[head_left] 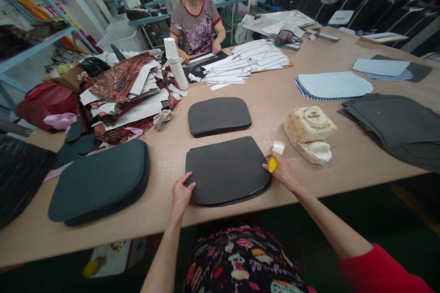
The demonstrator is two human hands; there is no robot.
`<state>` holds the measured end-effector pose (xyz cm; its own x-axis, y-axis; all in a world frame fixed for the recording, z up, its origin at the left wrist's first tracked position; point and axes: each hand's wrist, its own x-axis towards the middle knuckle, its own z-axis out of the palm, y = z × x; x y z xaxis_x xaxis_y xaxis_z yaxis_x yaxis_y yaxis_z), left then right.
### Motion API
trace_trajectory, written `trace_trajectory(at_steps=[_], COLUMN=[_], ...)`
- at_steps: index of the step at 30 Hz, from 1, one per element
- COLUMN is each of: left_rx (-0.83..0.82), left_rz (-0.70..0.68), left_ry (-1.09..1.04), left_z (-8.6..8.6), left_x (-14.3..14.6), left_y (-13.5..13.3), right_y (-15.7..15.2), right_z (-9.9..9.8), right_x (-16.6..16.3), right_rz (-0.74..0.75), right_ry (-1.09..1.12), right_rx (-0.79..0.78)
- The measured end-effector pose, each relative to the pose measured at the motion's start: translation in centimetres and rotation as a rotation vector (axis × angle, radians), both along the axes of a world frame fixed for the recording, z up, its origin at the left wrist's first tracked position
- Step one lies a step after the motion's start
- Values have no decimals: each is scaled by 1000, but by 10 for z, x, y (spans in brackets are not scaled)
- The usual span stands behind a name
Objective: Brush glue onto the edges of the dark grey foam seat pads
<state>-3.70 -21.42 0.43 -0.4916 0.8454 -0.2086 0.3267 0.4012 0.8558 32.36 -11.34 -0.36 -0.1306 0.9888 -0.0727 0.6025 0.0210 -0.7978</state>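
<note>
A dark grey rounded panel [225, 169] lies flat on the wooden table [275, 100] right in front of me. My left hand [181, 192] rests on its left edge, fingers curled over the rim. My right hand [280, 169] touches the panel's right edge and is closed round a yellow-handled brush [275, 158] with a whitish tip. A second stack of the same grey panels [219, 116] lies just beyond it.
A crusted glue container [309, 132] stands right of my right hand. A thick pile of dark panels [99, 181] sits at the left, patterned fabric and paper [127, 91] behind it, striped pieces [333, 84] and grey sheets [395, 121] at the right. A person [195, 18] works across the table.
</note>
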Motion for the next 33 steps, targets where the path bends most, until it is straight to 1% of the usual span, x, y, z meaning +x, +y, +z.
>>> trace_trajectory(at_steps=[13, 20, 27, 33], left_rx=[11, 48, 32, 12], left_rz=[-62, -141, -181, -204], left_ry=[264, 424, 513, 555], left_z=[2, 2, -3, -7], left_x=[7, 18, 10, 5], left_y=[0, -1, 2, 5], right_y=[-3, -3, -2, -2], right_z=[3, 6, 15, 13], right_x=[1, -2, -3, 1], right_rz=[86, 90, 84, 107], right_ry=[-39, -44, -13, -3], right_rx=[0, 23, 22, 19])
